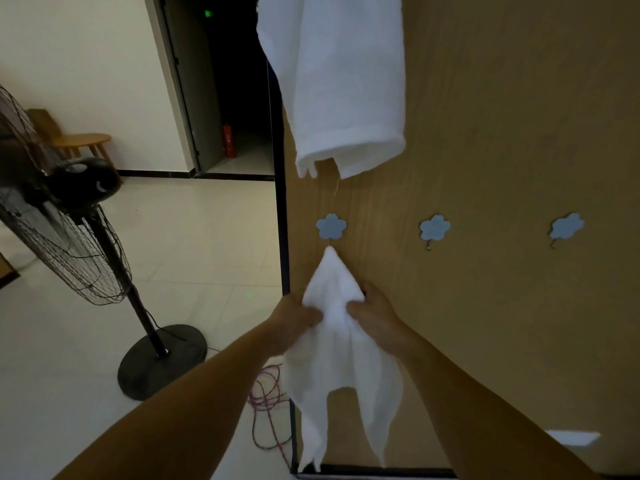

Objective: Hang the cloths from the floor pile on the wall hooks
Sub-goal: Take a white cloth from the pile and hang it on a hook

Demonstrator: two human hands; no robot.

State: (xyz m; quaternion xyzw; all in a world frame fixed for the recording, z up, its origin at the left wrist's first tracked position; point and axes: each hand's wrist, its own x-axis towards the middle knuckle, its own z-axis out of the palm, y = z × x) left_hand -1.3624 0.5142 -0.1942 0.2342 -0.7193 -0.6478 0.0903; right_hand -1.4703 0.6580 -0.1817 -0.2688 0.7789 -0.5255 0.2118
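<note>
Small white cloth: thin, soft, bunched to a point at the top and fanning out below into two hanging tails. Its tip reaches the metal prong under the left hook; I can't tell if it's actually caught. The cloth lies against the wooden wall panel, near its left edge.

Left grip: fingers curled, pinching the cloth's left fold just below the point. Right grip: same on the right fold, thumb over the fabric. Both sit at the same height with the cloth between them.

Counts:
- Cloths in view: 2, both white. The one I'm holding, plus a big thick towel hanging higher on the panel, with its lower edge above the left hook.
- Hooks: 3, blue flower-shaped, in one row. These are the left one, the middle hook and the right hook.

Left of the panel is a black pedestal fan on the tiled floor, with a tangled cable near the panel's base. Far left is a round wooden table, and there's a red extinguisher in the dark doorway.
</note>
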